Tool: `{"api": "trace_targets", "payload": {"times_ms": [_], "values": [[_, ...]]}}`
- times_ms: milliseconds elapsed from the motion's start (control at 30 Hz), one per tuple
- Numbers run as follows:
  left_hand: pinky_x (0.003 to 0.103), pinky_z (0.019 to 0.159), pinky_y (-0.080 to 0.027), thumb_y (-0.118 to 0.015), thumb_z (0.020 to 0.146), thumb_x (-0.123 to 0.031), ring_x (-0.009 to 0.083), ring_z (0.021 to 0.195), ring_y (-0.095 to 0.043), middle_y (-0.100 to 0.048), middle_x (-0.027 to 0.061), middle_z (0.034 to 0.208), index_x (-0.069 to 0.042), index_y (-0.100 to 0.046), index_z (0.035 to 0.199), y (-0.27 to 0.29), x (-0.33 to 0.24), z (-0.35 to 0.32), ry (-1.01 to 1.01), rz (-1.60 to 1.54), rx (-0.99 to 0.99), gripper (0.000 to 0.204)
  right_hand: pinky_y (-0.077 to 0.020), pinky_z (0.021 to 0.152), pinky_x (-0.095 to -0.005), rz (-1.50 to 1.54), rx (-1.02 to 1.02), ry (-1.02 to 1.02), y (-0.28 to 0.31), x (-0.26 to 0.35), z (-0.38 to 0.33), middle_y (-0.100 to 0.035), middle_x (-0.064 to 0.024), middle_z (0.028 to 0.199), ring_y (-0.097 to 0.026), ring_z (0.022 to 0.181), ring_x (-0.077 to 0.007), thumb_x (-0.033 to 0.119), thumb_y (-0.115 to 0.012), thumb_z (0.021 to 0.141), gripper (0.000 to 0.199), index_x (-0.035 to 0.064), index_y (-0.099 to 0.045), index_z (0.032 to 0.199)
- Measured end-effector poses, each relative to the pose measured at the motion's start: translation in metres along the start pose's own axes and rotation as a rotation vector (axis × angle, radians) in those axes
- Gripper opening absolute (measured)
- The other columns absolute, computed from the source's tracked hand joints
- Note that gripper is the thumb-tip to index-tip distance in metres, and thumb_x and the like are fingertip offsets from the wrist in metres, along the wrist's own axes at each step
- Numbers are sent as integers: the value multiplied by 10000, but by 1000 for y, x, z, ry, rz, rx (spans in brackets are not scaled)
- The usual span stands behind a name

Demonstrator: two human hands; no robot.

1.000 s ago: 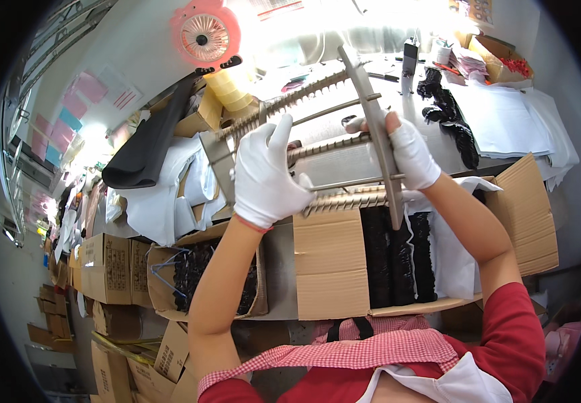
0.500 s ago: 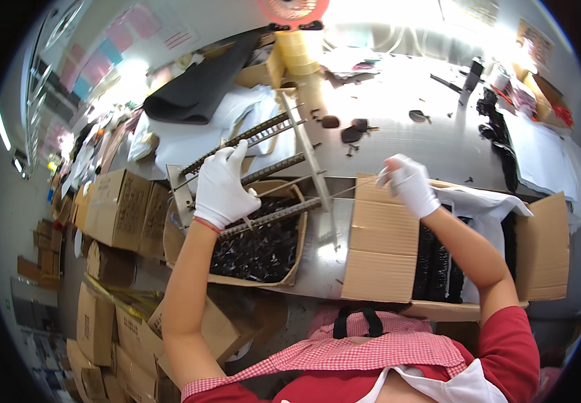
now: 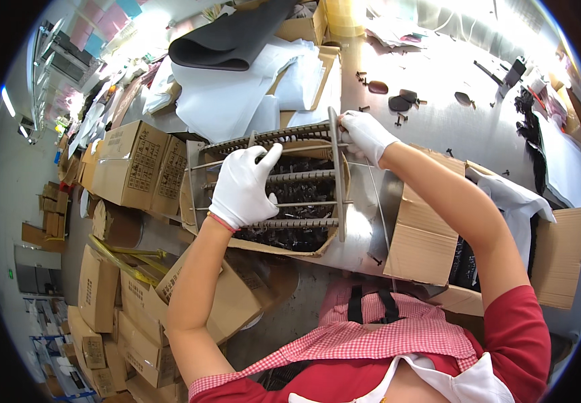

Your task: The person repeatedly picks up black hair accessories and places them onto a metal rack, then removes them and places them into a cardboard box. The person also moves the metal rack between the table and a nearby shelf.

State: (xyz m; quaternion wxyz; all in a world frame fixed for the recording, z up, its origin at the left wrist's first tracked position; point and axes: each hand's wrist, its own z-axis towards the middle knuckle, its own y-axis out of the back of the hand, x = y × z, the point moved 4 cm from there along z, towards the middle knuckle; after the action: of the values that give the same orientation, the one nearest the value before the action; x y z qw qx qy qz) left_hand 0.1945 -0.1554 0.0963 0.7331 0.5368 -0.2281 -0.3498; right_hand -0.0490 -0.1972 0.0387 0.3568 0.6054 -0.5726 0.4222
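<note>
metal rack [image 3: 304,176]: above parts box [image 3: 321,251] | left hand [image 3: 242,188]: clamped on rack over parts box, apparently to steady it | right hand [image 3: 365,134]: beyond parts box's upper-right corner, fingers curled by rack's end; cannot tell whether gripping

Gloved left hand [image 3: 242,190] curled, gloved right hand [image 3: 365,136] bent-fingered, forearms [image 3: 195,285] apart
</note>
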Motion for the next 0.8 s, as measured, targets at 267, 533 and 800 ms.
{"api": "trace_targets", "payload": {"times_ms": [267, 533, 800], "values": [[435, 983, -456, -746, 564, -181, 392, 1088, -555, -574, 214, 1180, -16, -483, 1397, -40, 35, -40, 133, -102, 243, 889, -380, 465, -279, 100, -583, 18, 207, -59, -12, -717, -44, 883, -492, 572, -97, 262, -485, 1010, 265, 46, -625, 1076], [449, 1074, -402, -745, 566, -130, 407, 1210, -509, -551, 245, 1284, 4, -456, 1428, -23, -9, 17, 8, -104, 197, 918, -302, 360, -243, 616, -1394, 507, 585, -68, -293, -611, -28, 724, -425, 445, -88, 265, -403, 1015, 260, 89, -522, 865], [466, 923, -450, -812, 617, -217, 338, 995, -578, -578, 176, 1203, -25, -462, 1432, 24, -138, 87, -115, -204, 74, 908, -533, 626, -383, 152, -2490, 914, 650, -86, -655, -687, -166, 728, -675, 646, -258, 219, -470, 921, 269, -28, -572, 941]]}}
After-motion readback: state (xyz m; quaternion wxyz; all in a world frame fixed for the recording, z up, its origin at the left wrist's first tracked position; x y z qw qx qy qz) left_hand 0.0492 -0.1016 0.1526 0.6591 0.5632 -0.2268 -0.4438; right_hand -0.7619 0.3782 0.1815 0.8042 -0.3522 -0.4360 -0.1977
